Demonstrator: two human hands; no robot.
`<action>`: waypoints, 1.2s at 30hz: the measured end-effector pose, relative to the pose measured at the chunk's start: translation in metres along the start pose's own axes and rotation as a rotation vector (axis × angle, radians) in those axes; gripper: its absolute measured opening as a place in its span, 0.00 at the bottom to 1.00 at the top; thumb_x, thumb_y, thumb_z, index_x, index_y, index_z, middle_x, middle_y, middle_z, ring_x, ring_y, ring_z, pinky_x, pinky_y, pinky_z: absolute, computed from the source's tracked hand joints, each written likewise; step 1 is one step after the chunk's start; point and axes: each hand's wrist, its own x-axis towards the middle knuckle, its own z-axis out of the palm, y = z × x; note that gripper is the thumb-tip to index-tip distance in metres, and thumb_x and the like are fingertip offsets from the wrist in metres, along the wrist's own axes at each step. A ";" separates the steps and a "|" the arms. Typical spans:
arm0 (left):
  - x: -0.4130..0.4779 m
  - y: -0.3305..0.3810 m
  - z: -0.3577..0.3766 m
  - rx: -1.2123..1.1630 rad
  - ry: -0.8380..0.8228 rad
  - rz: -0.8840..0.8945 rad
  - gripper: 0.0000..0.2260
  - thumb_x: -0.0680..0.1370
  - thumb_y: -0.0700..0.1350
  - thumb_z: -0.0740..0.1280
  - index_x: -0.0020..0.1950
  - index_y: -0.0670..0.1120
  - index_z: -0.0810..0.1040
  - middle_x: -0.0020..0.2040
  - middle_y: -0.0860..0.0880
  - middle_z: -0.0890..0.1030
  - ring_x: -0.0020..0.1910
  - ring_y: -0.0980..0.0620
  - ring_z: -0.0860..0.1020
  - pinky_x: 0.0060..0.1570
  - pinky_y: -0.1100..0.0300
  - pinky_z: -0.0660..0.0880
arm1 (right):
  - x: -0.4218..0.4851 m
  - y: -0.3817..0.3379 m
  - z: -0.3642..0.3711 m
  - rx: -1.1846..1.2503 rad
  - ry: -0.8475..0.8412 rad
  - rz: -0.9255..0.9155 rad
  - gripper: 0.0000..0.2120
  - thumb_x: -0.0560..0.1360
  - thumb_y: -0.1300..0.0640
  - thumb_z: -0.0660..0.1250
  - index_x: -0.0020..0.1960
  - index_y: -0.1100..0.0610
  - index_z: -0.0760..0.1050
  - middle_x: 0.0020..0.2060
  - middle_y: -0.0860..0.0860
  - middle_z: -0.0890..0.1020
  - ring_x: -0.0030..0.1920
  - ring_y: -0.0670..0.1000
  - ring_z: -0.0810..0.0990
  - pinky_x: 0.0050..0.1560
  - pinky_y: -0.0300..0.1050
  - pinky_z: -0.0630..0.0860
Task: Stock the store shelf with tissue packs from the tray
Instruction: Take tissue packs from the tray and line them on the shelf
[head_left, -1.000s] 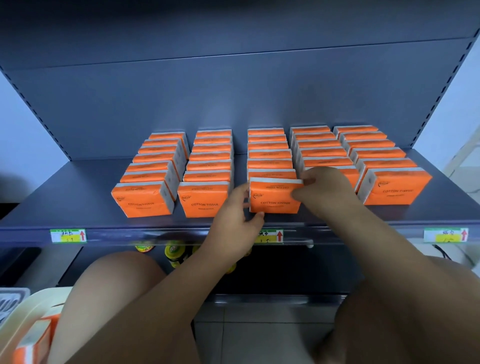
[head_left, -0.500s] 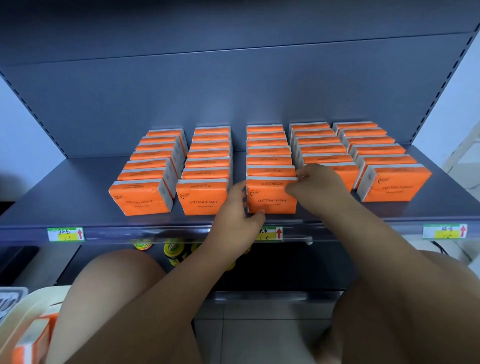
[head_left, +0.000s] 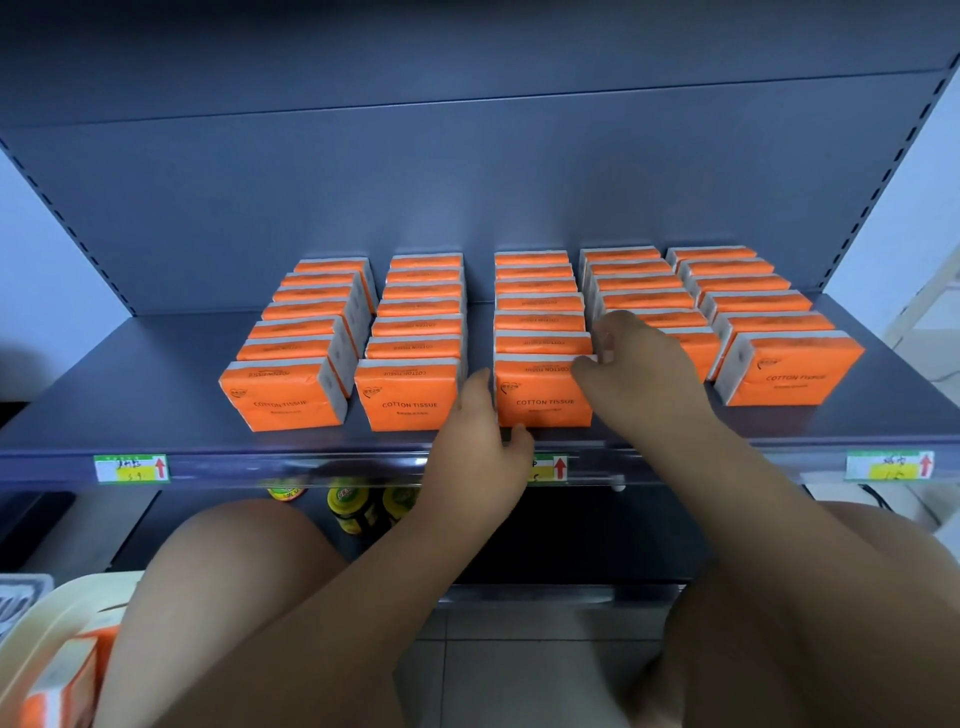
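At the lower left of the frame, a cream plastic tray (head_left: 62, 608) with a rounded rim holds soft, orange-wrapped tissue packs (head_left: 78, 670). Above it, the flat, matte grey metal shelf (head_left: 130, 395) carries five straight rows (head_left: 415, 348) of blocky orange packs with white ends. Glossy yellow-lidded jars (head_left: 350, 506) show beneath its front lip. At centre, the left hand (head_left: 480, 441) curls round the lower left corner of the middle row's front pack (head_left: 540, 395), thumb against its front face. The right hand (head_left: 639, 364) pinches the pack's upper right edge, thumb on top and fingers behind.
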 end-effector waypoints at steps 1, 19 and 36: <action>-0.002 0.001 -0.001 0.053 0.018 0.029 0.19 0.80 0.40 0.67 0.65 0.58 0.68 0.55 0.58 0.77 0.49 0.65 0.76 0.50 0.62 0.78 | -0.002 0.000 0.000 -0.041 0.037 -0.040 0.06 0.79 0.54 0.66 0.55 0.53 0.74 0.44 0.47 0.78 0.44 0.50 0.76 0.35 0.42 0.66; 0.013 0.007 -0.098 0.682 0.254 0.377 0.27 0.83 0.54 0.60 0.79 0.41 0.67 0.79 0.42 0.68 0.81 0.40 0.61 0.79 0.45 0.58 | -0.032 -0.050 0.033 0.219 0.035 -0.569 0.21 0.85 0.49 0.61 0.78 0.49 0.70 0.69 0.45 0.76 0.70 0.45 0.72 0.71 0.33 0.63; -0.217 -0.161 -0.259 0.954 0.592 -0.484 0.34 0.83 0.62 0.51 0.78 0.37 0.67 0.79 0.38 0.68 0.80 0.36 0.61 0.79 0.40 0.57 | -0.196 -0.236 0.235 0.288 -0.438 -0.821 0.30 0.83 0.43 0.57 0.82 0.53 0.58 0.74 0.56 0.73 0.74 0.58 0.69 0.71 0.57 0.70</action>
